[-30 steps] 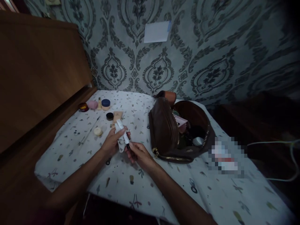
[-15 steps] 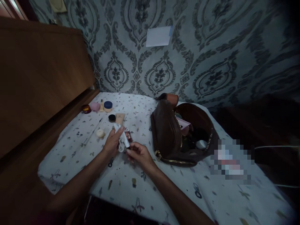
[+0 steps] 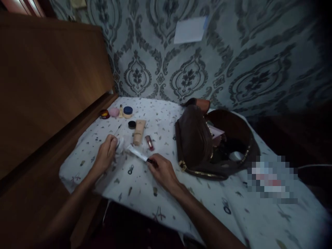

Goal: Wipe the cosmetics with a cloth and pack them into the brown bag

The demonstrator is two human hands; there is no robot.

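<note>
My right hand (image 3: 162, 169) pinches the dark cap end of a slim white tube (image 3: 138, 153), which tilts up toward the left. My left hand (image 3: 105, 152) is closed on a whitish cloth or tissue (image 3: 119, 145), blurred by motion. Just beyond the tube lie a beige tube (image 3: 139, 132) and a small reddish bottle (image 3: 149, 143). A black-lidded jar (image 3: 132, 125) touches or nearly touches the beige tube's left side.
Along the back left stand an amber jar (image 3: 104, 114), a pink item (image 3: 114, 112), a small yellowish tube (image 3: 121, 111) and a blue-lidded jar (image 3: 128, 112). An open brown bag (image 3: 194, 138) sits right of my hands. A wooden cabinet (image 3: 52, 79) borders the left.
My hands have moved apart; the left went leftward with the cloth, while the white tube stays in my right hand. The beige tube and reddish bottle are less covered. The view has shifted.
</note>
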